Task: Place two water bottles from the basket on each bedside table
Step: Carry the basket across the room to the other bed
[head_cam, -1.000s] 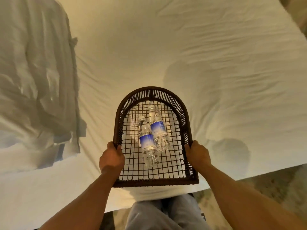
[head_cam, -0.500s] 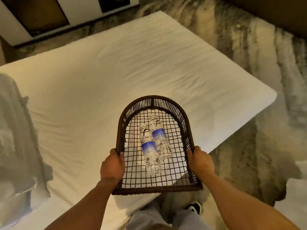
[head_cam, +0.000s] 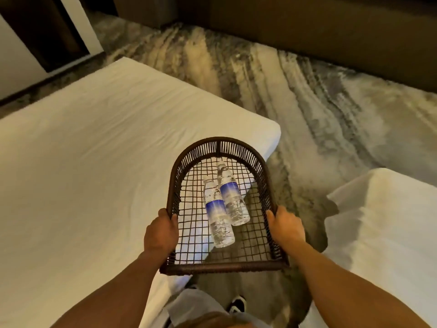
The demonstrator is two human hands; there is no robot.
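Observation:
I carry a dark woven wire basket (head_cam: 218,145) with an arched far end, held level in front of me over the corner of a bed. My left hand (head_cam: 160,233) grips its left rim and my right hand (head_cam: 285,227) grips its right rim. Two clear water bottles with blue labels lie side by side on the basket's mesh floor, caps pointing away: the nearer left bottle (head_cam: 216,214) and the farther right bottle (head_cam: 230,194), touching each other. No bedside table is in view.
A white-sheeted bed (head_cam: 94,162) fills the left. A second white bed (head_cam: 383,233) is at the right. Patterned grey-beige carpet (head_cam: 295,91) runs between and beyond them. Dark furniture (head_cam: 307,27) lines the far wall; a dark doorway (head_cam: 42,31) is top left.
My view has swung right and away from the bed; the basket now hangs over the bed's corner and the carpet aisle. Both hands keep their grip, and the bottles have barely shifted.

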